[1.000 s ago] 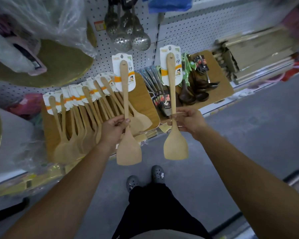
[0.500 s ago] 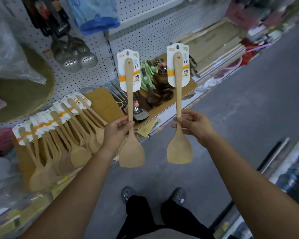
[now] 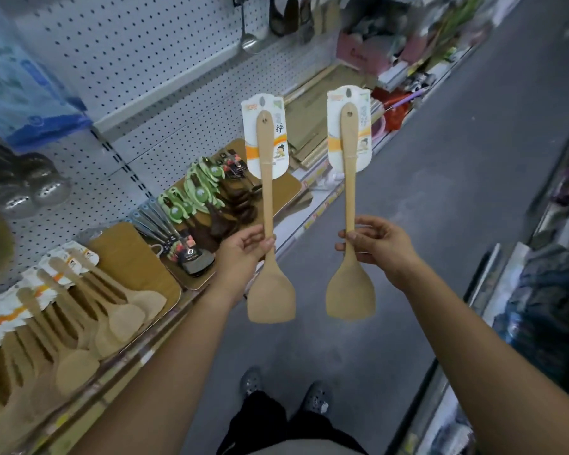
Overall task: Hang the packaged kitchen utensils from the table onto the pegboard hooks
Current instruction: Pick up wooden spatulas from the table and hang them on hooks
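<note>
My left hand (image 3: 243, 249) grips the handle of a wooden spatula (image 3: 270, 290) with a white and orange card at its top, blade down. My right hand (image 3: 376, 247) pinches the handle of a second, identical wooden spatula (image 3: 350, 293), held upright beside the first. Both hang in the air over the aisle floor, to the right of the shelf. The white pegboard (image 3: 138, 54) rises at the upper left. A metal ladle (image 3: 248, 41) hangs on it.
On the shelf (image 3: 322, 205) at left lie several more carded wooden spatulas (image 3: 79, 310), wooden boards (image 3: 135, 257), green-carded dark spoons (image 3: 207, 205) and metal utensils. Perforated metal skimmers (image 3: 30, 188) hang at far left. Grey aisle floor (image 3: 457, 192) runs ahead; another shelf borders the right.
The view has swung right along the aisle, so the shelf goods have slid left. Both spatulas stay upright in my hands and sit a little higher and farther from the shelf.
</note>
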Motion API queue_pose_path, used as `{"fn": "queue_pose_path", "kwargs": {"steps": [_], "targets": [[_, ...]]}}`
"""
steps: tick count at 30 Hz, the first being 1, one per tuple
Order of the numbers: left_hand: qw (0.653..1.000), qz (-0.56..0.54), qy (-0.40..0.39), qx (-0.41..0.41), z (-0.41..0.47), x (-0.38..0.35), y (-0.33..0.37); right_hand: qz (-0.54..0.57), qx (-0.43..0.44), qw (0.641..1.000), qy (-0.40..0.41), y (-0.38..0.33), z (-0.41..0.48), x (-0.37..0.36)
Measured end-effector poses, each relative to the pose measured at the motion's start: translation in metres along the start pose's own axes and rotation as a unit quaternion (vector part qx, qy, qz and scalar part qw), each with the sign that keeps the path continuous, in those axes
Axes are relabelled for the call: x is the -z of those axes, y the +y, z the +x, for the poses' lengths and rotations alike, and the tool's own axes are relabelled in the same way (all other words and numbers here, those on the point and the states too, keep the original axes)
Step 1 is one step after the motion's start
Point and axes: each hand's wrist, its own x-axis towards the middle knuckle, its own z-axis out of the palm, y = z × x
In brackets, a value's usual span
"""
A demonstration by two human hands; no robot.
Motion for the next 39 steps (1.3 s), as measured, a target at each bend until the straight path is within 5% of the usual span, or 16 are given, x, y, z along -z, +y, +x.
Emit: {"fn": "queue_pose_path", "kwargs": {"steps": [22, 39], "targets": [[0.993, 0.022, -0.114, -0.001, 0.226, -0.179, 0.054, 0.02, 0.0, 0.994, 0.104, -0.094, 0.167, 0.14], [0.999, 0.005, -0.048, -0.016, 0.339, -0.376, 0.095, 0.005, 0.021, 0.999, 0.044, -0.181, 0.341, 0.31]]}}
